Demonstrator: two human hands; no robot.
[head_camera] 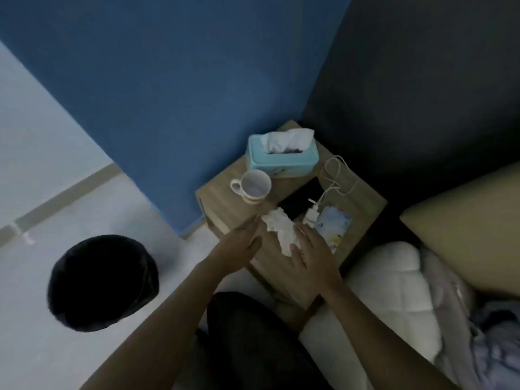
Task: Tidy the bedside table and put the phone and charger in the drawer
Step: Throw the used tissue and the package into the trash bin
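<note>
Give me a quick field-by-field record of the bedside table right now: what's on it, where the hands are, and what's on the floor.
surface: wooden bedside table
back: teal tissue box
left: white mug, upright
middle: black phone, white charger with cable
front: crumpled tissue
left hand: open, beside the tissue
right hand: open, resting on the tissue's near end
floor: black bin to the left

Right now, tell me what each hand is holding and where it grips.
The left hand holds nothing, open beside the crumpled tissue. The right hand lies over the tissue's near end; whether it grips it cannot be told.
</note>
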